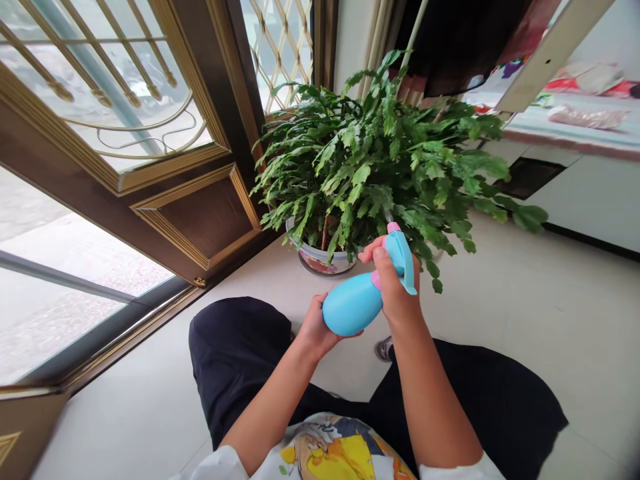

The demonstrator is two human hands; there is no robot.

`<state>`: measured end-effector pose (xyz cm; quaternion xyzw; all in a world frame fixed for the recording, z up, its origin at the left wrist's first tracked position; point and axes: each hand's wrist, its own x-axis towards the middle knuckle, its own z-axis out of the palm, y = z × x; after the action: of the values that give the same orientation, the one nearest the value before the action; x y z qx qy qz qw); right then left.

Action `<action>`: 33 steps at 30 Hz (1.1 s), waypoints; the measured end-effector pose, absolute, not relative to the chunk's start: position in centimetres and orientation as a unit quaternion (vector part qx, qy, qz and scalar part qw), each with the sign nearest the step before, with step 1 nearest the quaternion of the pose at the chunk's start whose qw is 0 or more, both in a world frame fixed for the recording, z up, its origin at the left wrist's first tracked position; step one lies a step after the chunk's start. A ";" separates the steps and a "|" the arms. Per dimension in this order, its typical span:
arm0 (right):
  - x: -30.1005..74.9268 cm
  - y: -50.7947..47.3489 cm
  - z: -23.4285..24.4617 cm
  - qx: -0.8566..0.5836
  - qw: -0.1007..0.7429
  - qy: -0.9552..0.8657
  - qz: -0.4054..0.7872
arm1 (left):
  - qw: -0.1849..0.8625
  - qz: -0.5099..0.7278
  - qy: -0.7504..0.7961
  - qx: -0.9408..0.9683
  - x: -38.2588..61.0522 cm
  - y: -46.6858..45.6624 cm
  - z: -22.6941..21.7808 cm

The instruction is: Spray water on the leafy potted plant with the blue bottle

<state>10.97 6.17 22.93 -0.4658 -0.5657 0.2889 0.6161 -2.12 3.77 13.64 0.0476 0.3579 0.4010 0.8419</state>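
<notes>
Spray bottle (353, 305), one, held two-handed

Head view: the left hand (319, 329) cups its base (331, 312), the right hand (397, 297) grasps its neck (376, 279); one Christmas cactus (345, 157) in one pot (326, 264) stands just beyond the nozzle (393, 227).

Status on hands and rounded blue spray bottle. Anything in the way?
Left hand cupping base of blue bottle; right hand gripping its spray head. Pink nozzle pointed at leafy green potted plant. No obstruction visible between.
</notes>
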 end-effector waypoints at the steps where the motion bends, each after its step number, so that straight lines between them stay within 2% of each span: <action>1: 10.9 6.1 23.2 -0.461 0.618 -0.568 0.287 | 0.839 0.408 0.356 0.046 -2.2 3.7 13.9; 17: 11.0 5.5 24.3 -0.471 0.626 -0.556 0.278 | 0.818 0.421 0.387 0.069 -1.9 3.5 16.1; 29: 14.0 5.1 23.7 -0.491 0.659 -0.533 0.200 | 0.850 0.370 0.366 0.081 0.8 3.5 16.8; 33: 15.0 4.6 23.9 -0.498 0.676 -0.500 0.212 | 0.860 0.351 0.364 0.074 2.0 3.9 16.7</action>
<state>15.01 4.58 23.89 -0.4982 -0.5002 0.2124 0.6756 1.98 3.85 16.68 0.0737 0.3637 0.3511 0.8597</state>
